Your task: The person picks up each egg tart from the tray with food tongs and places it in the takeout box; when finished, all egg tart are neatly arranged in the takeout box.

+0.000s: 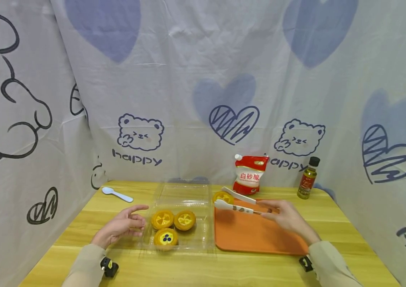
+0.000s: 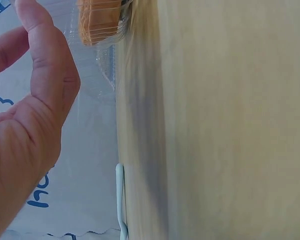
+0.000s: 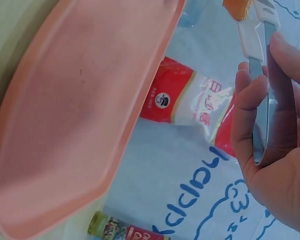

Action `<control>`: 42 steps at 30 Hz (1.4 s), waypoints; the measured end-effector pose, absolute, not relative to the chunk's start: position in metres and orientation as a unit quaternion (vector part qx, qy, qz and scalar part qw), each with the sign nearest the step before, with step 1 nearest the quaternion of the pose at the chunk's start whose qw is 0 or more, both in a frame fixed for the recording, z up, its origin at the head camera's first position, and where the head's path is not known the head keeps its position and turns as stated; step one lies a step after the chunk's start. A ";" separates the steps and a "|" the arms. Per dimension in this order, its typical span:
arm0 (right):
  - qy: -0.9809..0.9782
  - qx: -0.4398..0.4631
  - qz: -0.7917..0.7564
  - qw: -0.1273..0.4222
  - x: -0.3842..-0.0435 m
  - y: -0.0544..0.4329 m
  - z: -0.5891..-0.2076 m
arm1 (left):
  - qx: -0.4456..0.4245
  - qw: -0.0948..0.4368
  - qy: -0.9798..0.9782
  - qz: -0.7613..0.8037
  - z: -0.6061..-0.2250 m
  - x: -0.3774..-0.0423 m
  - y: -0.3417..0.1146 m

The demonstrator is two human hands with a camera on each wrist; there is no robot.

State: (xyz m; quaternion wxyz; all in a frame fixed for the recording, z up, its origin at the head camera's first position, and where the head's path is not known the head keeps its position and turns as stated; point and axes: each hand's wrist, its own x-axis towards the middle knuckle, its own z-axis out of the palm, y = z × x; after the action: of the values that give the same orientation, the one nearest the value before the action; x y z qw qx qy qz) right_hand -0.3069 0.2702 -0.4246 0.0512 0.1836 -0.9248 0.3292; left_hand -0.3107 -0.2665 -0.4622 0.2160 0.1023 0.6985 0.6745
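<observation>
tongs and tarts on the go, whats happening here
A person's right hand grips tongs, which hold one tart raised near the back left corner of the orange tray. The left hand is at the left side of the open clear box, fingers loosely bent; whether it touches is hard to tell. Three more tarts sit in that box. Behind the tray stands a red and white bag.
</observation>
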 end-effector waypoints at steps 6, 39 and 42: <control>-0.920 0.202 0.333 0.041 -0.305 0.266 -0.422 | 0.103 0.217 0.697 0.676 -0.465 -0.314 -0.266; -0.905 0.265 0.332 -0.011 -0.288 0.223 -0.414 | 0.108 0.211 0.695 0.679 -0.466 -0.312 -0.266; -0.904 0.267 0.333 -0.012 -0.287 0.221 -0.414 | 0.108 0.208 0.695 0.679 -0.466 -0.311 -0.265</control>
State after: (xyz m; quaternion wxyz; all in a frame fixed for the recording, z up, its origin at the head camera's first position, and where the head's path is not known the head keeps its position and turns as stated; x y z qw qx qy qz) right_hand -0.2873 0.2214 -0.4138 -0.0119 0.2671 -0.9042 0.3330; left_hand -0.3108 -0.2653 -0.4656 0.2075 0.1082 0.6954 0.6794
